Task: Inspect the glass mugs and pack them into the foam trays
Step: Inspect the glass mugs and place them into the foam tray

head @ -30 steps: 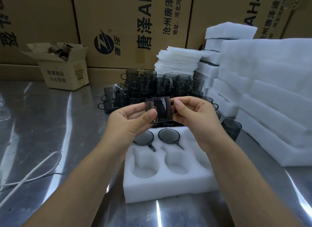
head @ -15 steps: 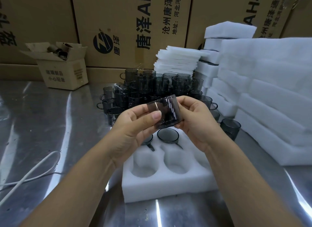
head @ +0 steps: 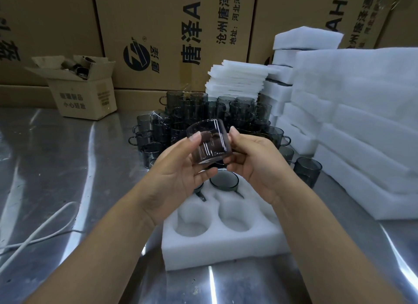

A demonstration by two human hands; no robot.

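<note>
glass mug (head: 209,145), smoky grey, is held tilted above the far end of the foam tray (head: 221,247). it is gripped from both sides: the left hand (head: 178,174) is curled round its near wall, and the right hand (head: 255,165) is clasped on the other side, possibly at the hidden handle. a packed mug (head: 224,181) is seated in a far pocket. the tray is laid on the metal table (head: 56,168), with loose mugs (head: 203,113) clustered behind it and stacked foam (head: 362,122) to the right.
</note>
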